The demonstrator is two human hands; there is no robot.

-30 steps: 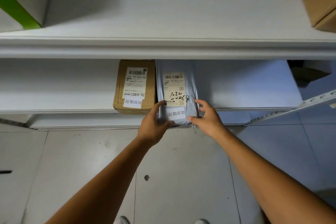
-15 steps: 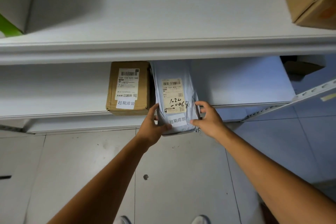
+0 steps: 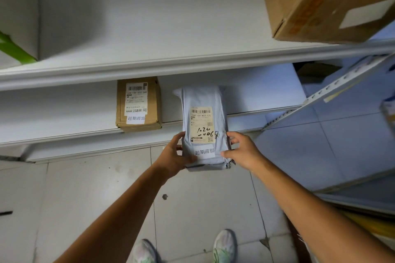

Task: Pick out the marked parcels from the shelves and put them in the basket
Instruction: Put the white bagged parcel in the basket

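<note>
1. A person's left hand [image 3: 175,156] and right hand [image 3: 243,152] grasp a grey plastic-wrapped parcel [image 3: 205,100] from either side in front of white shelving, seen from a head-worn camera.
2. The left hand clasps the parcel's left edge near its close end, thumb laid along the top face. The right hand clasps the right edge, thumb pressed just beside a white slip [image 3: 204,151] printed with Chinese characters.
3. The parcel lies lengthwise away from the person, its near end out over the tiled floor [image 3: 96,198] and its far end over the front lip of the lower shelf [image 3: 53,117]. Whether it touches the shelf cannot be told.
4. A shipping label [image 3: 201,124] with a barcode and handwritten black numbers faces up on the parcel, just beyond the white slip.
5. A brown cardboard parcel [image 3: 139,107] sits on the lower shelf to the left of the grey one and apart from it. It carries its own barcode label and a similar white slip.
6. On the upper shelf [image 3: 149,28], a large cardboard box [image 3: 320,2] stands at the right, close to the front edge. A green strip [image 3: 15,49] shows at the far left.
7. The toes of two pale shoes [image 3: 224,245] appear on the floor at the bottom of the frame.
</note>
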